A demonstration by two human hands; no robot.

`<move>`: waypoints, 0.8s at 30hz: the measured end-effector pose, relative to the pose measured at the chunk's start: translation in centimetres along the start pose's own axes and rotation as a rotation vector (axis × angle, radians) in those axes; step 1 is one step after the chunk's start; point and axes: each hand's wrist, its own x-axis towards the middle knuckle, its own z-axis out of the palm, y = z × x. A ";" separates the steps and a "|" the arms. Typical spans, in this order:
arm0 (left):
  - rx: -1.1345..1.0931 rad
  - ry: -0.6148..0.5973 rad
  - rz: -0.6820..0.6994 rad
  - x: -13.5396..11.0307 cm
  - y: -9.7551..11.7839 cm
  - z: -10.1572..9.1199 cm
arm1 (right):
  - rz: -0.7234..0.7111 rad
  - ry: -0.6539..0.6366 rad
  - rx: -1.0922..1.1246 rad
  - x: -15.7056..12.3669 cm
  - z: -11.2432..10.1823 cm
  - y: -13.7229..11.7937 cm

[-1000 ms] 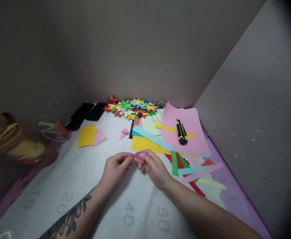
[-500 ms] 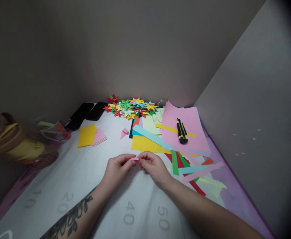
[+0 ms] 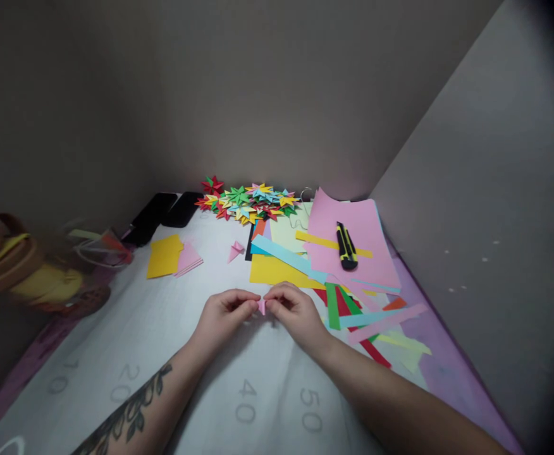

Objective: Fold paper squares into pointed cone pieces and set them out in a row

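Left hand [image 3: 227, 313] and right hand [image 3: 296, 316] are pinching small folded pink paper [image 3: 262, 307], both closed with barely any gap, just below frame center; utility knife [image 3: 346, 246] is lying right of center.

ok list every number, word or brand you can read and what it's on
"10", on the white sheet
"20", same sheet
"40", same sheet
"50", same sheet
The pale mark, lower left: cut off, unreadable.
No readable lettering on the box cutter or held pink paper.
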 end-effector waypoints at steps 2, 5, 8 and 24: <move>0.009 -0.005 0.000 -0.1 0.1 0.0 | -0.025 -0.005 -0.005 0.0 0.0 0.0; 0.025 -0.009 0.004 -0.2 0.3 0.0 | -0.045 -0.016 -0.006 0.0 0.0 -0.2; 0.048 -0.018 0.017 -0.2 0.3 0.0 | -0.073 -0.028 -0.009 0.0 0.0 -0.3; 0.102 -0.075 0.052 -0.3 0.4 0.0 | -0.217 -0.034 -0.097 -0.2 0.0 -0.4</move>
